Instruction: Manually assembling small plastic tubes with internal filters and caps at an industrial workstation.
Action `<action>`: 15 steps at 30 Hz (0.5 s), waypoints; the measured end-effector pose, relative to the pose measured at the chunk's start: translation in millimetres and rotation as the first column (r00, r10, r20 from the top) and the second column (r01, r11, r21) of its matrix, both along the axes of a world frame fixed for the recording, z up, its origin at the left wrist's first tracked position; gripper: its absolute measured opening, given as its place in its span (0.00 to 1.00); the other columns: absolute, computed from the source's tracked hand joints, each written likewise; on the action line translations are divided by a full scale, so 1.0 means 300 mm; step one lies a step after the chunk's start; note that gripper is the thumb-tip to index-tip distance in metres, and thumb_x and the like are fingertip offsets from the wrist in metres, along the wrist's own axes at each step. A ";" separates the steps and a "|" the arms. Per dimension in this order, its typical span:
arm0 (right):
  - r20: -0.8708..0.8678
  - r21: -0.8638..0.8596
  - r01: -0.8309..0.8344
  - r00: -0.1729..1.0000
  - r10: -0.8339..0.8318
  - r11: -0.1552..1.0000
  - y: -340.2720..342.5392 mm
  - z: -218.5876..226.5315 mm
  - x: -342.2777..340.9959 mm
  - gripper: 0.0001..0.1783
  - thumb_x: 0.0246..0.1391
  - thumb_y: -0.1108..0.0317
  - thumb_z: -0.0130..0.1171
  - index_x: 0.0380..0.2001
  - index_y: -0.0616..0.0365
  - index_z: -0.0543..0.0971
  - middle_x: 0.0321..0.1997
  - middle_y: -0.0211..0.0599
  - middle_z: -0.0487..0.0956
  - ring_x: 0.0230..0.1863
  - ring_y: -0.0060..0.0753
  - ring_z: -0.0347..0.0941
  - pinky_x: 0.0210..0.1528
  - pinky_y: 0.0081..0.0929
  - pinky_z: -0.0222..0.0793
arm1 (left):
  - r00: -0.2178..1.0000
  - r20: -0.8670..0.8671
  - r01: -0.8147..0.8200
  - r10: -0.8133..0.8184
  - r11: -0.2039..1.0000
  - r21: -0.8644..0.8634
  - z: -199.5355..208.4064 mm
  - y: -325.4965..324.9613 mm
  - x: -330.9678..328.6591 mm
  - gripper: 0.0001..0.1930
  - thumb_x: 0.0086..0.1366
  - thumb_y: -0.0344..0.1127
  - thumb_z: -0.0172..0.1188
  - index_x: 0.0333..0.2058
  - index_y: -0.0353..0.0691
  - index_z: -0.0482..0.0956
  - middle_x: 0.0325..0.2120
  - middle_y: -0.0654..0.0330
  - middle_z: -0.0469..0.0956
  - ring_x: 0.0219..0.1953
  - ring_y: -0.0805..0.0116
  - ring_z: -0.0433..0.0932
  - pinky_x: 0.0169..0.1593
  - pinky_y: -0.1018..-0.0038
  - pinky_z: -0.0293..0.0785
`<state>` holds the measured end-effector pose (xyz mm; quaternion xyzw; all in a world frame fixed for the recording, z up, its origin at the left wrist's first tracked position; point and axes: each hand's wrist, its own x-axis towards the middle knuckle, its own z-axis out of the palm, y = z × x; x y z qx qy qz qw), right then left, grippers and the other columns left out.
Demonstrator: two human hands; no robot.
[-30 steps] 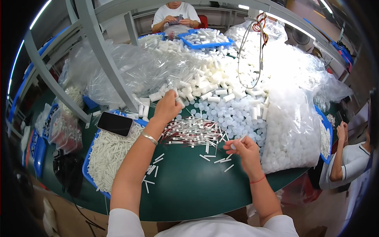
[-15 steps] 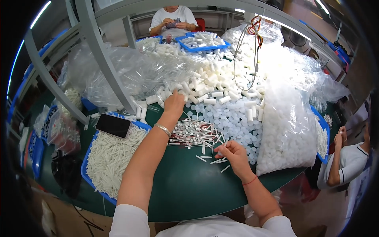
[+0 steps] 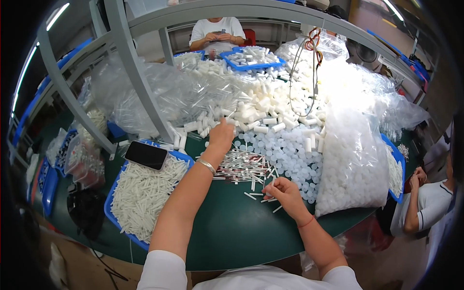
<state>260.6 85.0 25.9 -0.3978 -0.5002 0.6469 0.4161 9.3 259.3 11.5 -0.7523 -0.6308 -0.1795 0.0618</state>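
Observation:
My left hand reaches to the near edge of a pile of white cylinders. Its fingertips are partly hidden behind the hand, so any hold there does not show. Closer to me, my right hand is closed in a pinch on a small thin white stick. Beneath and beside it, a few short white sticks lie on the green table. Between the hands is a heap of thin white-and-dark-red sticks. Translucent round caps are spread to the right of that heap.
A blue tray of white sticks stands at left, with a black phone on it. A clear bag of white pieces bulges at right. Grey frame posts and hanging wires cross the workspace. Co-workers sit opposite and at right.
My left hand has drawn slightly back toward me from the white cylinders. My right hand stays near the loose sticks, still pinching. The whole view has shifted a little.

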 end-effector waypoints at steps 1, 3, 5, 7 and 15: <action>-0.003 0.002 -0.013 1.000 0.013 1.000 0.001 0.002 -0.005 0.07 0.61 0.69 0.56 0.32 0.62 0.74 0.35 0.38 0.81 0.33 0.23 0.77 0.38 0.19 0.73 | 1.000 -0.003 -0.013 0.013 1.000 0.002 0.002 -0.006 -0.010 0.14 0.55 0.40 0.67 0.37 0.42 0.79 0.39 0.50 0.72 0.36 0.50 0.79 0.37 0.59 0.77; -0.024 0.010 -0.001 1.000 0.001 1.000 -0.001 0.004 -0.009 0.08 0.60 0.69 0.58 0.33 0.63 0.73 0.34 0.36 0.81 0.33 0.23 0.78 0.36 0.19 0.75 | 0.994 0.101 0.022 -0.036 0.991 0.135 0.010 -0.030 -0.018 0.09 0.59 0.39 0.62 0.34 0.41 0.79 0.36 0.51 0.74 0.32 0.52 0.80 0.33 0.60 0.77; -0.024 0.019 0.026 0.999 -0.026 0.999 0.005 -0.014 0.011 0.09 0.60 0.67 0.59 0.34 0.62 0.74 0.33 0.34 0.80 0.31 0.21 0.77 0.36 0.18 0.74 | 0.951 0.292 0.069 -0.106 0.988 0.134 0.072 -0.097 0.029 0.13 0.62 0.44 0.59 0.35 0.40 0.78 0.32 0.51 0.78 0.34 0.51 0.80 0.36 0.58 0.75; 0.039 0.091 0.116 0.992 -0.120 0.989 0.005 -0.006 0.006 0.08 0.60 0.67 0.59 0.34 0.61 0.75 0.32 0.30 0.79 0.31 0.18 0.75 0.36 0.17 0.74 | 0.842 0.525 0.117 -0.127 0.992 0.054 0.130 -0.198 0.061 0.16 0.62 0.45 0.59 0.39 0.38 0.79 0.33 0.48 0.80 0.37 0.50 0.80 0.39 0.60 0.74; 0.079 0.415 0.169 0.972 -0.221 0.894 -0.026 -0.033 -0.028 0.09 0.60 0.72 0.58 0.41 0.63 0.79 0.35 0.28 0.79 0.33 0.15 0.72 0.36 0.14 0.69 | 0.488 0.872 0.334 -0.041 0.932 -0.143 0.103 -0.618 0.186 0.15 0.56 0.33 0.68 0.41 0.32 0.79 0.31 0.60 0.81 0.30 0.78 0.77 0.35 0.80 0.73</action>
